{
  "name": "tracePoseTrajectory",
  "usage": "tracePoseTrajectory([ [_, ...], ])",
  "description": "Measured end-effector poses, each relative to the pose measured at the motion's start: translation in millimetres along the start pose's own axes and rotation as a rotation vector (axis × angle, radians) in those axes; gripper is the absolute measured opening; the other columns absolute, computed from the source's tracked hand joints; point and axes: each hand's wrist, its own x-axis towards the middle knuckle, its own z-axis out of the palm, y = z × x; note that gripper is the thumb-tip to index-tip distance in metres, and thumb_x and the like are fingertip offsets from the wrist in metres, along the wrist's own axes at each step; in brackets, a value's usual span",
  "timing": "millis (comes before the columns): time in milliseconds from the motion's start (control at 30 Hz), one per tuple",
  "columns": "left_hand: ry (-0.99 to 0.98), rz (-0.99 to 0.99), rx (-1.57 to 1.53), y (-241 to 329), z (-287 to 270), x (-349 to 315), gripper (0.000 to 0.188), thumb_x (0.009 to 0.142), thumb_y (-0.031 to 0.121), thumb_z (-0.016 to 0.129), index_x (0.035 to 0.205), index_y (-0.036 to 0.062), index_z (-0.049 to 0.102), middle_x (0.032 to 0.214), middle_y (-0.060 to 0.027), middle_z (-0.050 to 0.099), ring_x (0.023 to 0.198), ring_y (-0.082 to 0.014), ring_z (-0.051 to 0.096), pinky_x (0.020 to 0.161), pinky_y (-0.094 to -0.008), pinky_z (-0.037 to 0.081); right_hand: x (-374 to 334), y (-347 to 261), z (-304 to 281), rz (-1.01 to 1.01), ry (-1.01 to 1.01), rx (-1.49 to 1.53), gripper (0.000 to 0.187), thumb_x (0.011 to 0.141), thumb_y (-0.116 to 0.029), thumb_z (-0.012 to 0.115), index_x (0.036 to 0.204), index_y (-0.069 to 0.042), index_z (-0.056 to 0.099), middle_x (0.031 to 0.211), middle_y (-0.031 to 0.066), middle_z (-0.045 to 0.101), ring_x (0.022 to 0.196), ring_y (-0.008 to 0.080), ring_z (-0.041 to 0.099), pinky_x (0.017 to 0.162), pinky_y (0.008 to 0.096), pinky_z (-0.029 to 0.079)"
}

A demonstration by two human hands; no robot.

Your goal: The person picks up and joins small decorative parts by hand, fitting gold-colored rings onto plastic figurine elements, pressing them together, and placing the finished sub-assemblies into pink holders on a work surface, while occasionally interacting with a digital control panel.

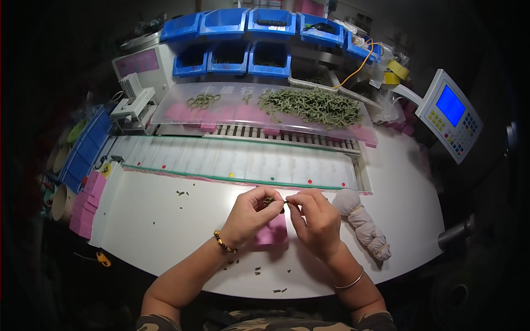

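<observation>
Both hands meet at the centre of the bench. The left hand (258,214) is closed, thumb and forefinger pinching a small dark green piece (269,202); the right hand (310,215) is likewise pinched, its fingertips at the end of that piece. The piece sits between the two hands, partly hidden by the fingers; whether it is one item or several cannot be told. Directly beneath the grip stands a pink block (270,234), partly covered by the left hand. Just right of the right hand lies a wrapped off-white cloth bundle (365,227) on the white table (182,243). Small green fragments (258,271) are scattered nearer the person than the grip, with others well to its left. Just beyond the grip runs a row of white plates (237,161) marked with red, yellow and green dots, and behind it a row of metal rollers (287,140). Farther beyond, a translucent tray (232,118) carries a large heap of green twisted pieces (312,107), with a smaller group of green rings (203,101) to the heap's left. Blue bins (224,22) stand farthest from the grip; a control panel (450,115) with a lit blue screen stands beyond it to the right
</observation>
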Motion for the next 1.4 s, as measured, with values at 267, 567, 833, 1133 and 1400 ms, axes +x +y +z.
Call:
tracePoseTrajectory([
  [267, 0.035, 0.624, 0.744, 1, 0, 2, 0.017, 0.077, 0.003, 0.070, 0.090, 0.0027, 0.059, 0.080, -0.0022, 0.060, 0.072, -0.0128, 0.055, 0.065, -0.0275, 0.046, -7, 4, 0, 0.504, -0.168, 0.513, 0.006, 0.085, -0.007, 0.063, 0.087, -0.002, 0.059, 0.073, 0.0021, 0.056, 0.058, 0.0131, 0.054, 0.051, 0.0255, 0.043],
  [567, 0.104, 0.688, 0.718, -2, -5, 3, 0.017, 0.077, 0.001, 0.070, 0.090, 0.0039, 0.059, 0.086, -0.0041, 0.060, 0.074, -0.0134, 0.053, 0.066, -0.0264, 0.045, -3, 22, -8, 1.001, -0.338, 1.195, 0.023, 0.092, -0.023, 0.061, 0.083, -0.002, 0.062, 0.069, -0.0017, 0.055, 0.060, 0.0062, 0.047, 0.053, 0.0203, 0.035],
  [833, 0.041, 0.635, 0.667, -1, 1, 2, 0.012, 0.079, 0.002, 0.067, 0.090, 0.0038, 0.062, 0.086, -0.0043, 0.057, 0.073, -0.0125, 0.051, 0.065, -0.0248, 0.044, -9, 16, 1, 0.666, -0.245, 0.858, 0.018, 0.091, -0.020, 0.066, 0.087, -0.003, 0.062, 0.083, -0.0019, 0.059, 0.073, 0.0059, 0.051, 0.062, 0.0218, 0.039],
  [1133, 0.086, 0.638, 0.726, 0, 2, 2, 0.041, 0.074, 0.005, 0.076, 0.111, 0.0053, 0.058, 0.104, -0.0073, 0.057, 0.088, -0.0157, 0.056, 0.067, -0.0252, 0.047, -11, 25, 2, 0.844, -0.227, 1.127, 0.013, 0.094, -0.019, 0.062, 0.091, -0.006, 0.062, 0.081, -0.0036, 0.056, 0.070, 0.0027, 0.044, 0.064, 0.0188, 0.036],
  [1400, 0.066, 0.361, 0.570, -3, -3, 0, 0.055, 0.075, 0.008, 0.078, 0.123, 0.0051, 0.050, 0.120, -0.0055, 0.054, 0.105, -0.0131, 0.051, 0.075, -0.0232, 0.047, -5, 27, -2, 0.855, -0.110, 1.139, 0.011, 0.093, -0.017, 0.063, 0.093, -0.007, 0.060, 0.080, -0.0042, 0.054, 0.069, 0.0029, 0.042, 0.064, 0.0184, 0.036],
])
